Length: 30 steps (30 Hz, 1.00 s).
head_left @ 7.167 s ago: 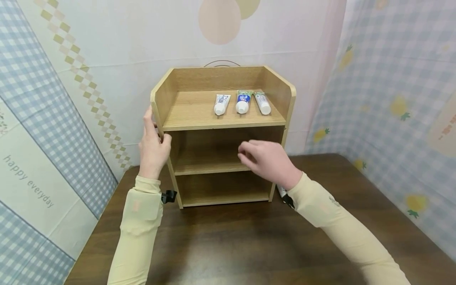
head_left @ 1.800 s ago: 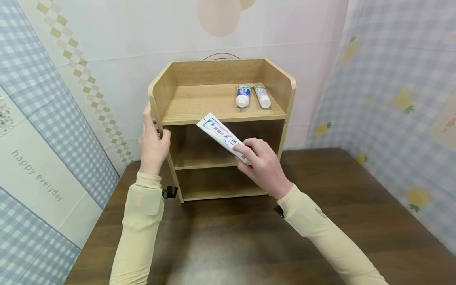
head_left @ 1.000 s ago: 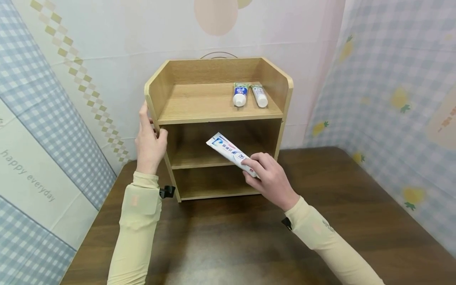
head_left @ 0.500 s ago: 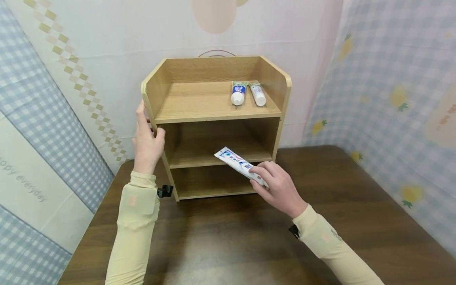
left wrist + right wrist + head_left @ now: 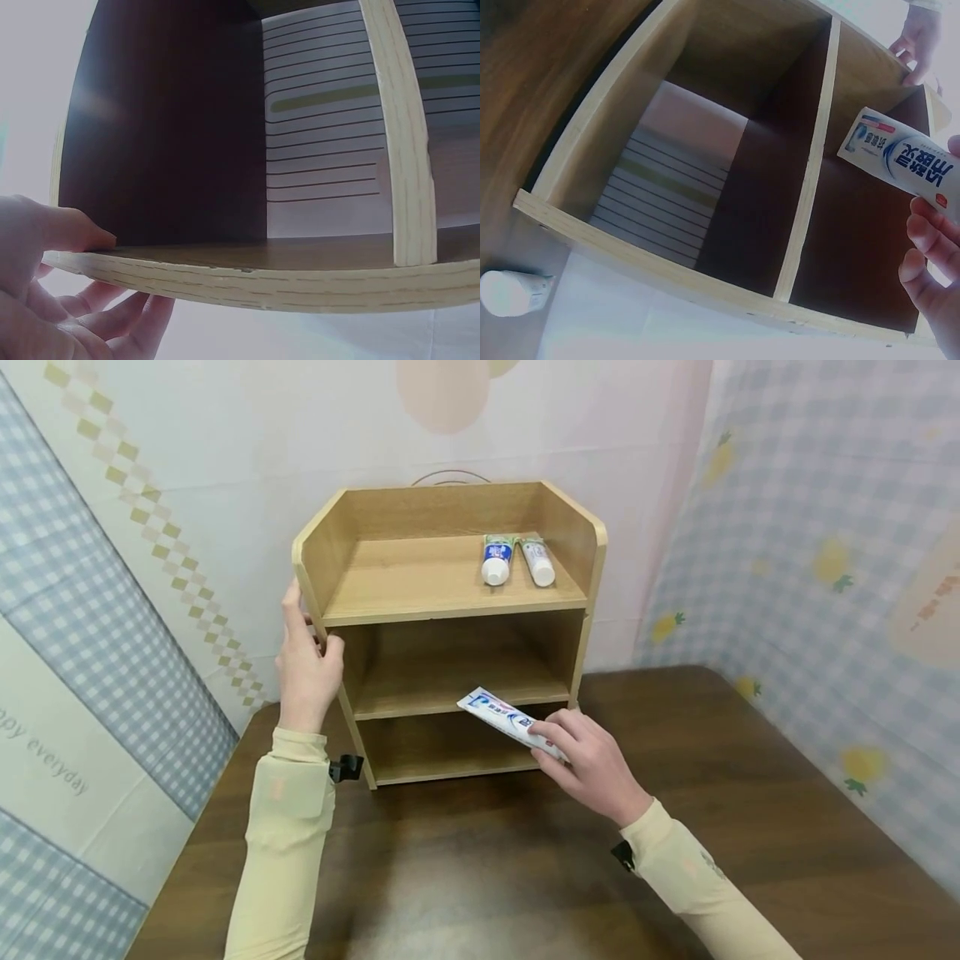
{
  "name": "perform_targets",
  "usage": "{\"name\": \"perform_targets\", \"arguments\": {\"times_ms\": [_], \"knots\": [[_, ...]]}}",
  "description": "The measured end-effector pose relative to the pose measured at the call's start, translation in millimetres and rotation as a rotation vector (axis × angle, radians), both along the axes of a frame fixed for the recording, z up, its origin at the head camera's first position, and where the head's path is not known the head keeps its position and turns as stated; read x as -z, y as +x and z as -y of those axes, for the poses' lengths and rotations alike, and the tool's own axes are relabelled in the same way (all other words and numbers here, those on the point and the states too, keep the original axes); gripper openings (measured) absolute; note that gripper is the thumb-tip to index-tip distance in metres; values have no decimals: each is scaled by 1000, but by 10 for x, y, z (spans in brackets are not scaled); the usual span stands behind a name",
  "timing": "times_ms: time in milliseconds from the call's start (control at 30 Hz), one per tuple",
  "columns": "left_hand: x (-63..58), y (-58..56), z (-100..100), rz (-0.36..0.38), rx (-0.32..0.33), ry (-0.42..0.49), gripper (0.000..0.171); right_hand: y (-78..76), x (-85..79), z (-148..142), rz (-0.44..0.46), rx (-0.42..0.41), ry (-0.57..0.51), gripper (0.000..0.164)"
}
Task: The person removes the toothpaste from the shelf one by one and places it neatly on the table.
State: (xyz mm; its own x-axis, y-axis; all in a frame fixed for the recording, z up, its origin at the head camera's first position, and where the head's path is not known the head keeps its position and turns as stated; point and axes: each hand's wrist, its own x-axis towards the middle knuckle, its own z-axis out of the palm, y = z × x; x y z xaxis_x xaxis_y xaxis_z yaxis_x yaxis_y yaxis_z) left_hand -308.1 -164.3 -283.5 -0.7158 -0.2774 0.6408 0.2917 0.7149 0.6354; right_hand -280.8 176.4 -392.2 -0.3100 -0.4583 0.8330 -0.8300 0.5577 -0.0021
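Observation:
My left hand (image 5: 309, 672) grips the left side panel of a small wooden shelf unit (image 5: 456, 610); in the left wrist view the thumb (image 5: 79, 231) lies inside and the other fingers outside. In front of the lower shelves my right hand (image 5: 592, 760) holds a white and blue toothpaste tube (image 5: 504, 717) by its cap end, with the flat end pointing up and left. The cap is hidden in the hand. On the top shelf, toward the right, lie a blue and green toothpaste tube (image 5: 497, 560) and a white one (image 5: 537, 562), white caps facing forward.
The unit stands on a dark wooden table (image 5: 480, 868) against a patterned cloth backdrop (image 5: 247, 460). Its middle shelf (image 5: 450, 681) and bottom shelf (image 5: 435, 747) face me. A white capped tube (image 5: 514, 292) lies beside the unit in the right wrist view.
My right hand has taken the leftmost toothpaste tube off the top shelf and, lately, lowered it and shifted right before the lower shelves. My left hand has kept its grip on the side panel.

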Motion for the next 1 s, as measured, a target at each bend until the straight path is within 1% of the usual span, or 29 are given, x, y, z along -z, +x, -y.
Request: {"name": "perform_targets", "arguments": {"times_ms": [200, 333, 533, 733, 900, 1000], "knots": [[39, 10, -2, -22, -13, -19, 74, 86, 98, -82, 20, 10, 6, 25], [33, -10, -21, -25, -12, -38, 72, 159, 172, -202, 9, 4, -30, 31], [26, -30, -21, -20, -23, -53, 72, 205, 237, -386, 7, 5, -66, 31], [28, -27, -23, -17, -25, -57, 72, 219, 289, -525, -11, 46, -38, 32], [33, -21, -14, -13, -27, -41, 72, 223, 331, -613, -45, 55, 0, 32], [28, -16, -11, -18, -27, -40, 72, 237, 383, -666, -48, 67, 21, 32]]}}
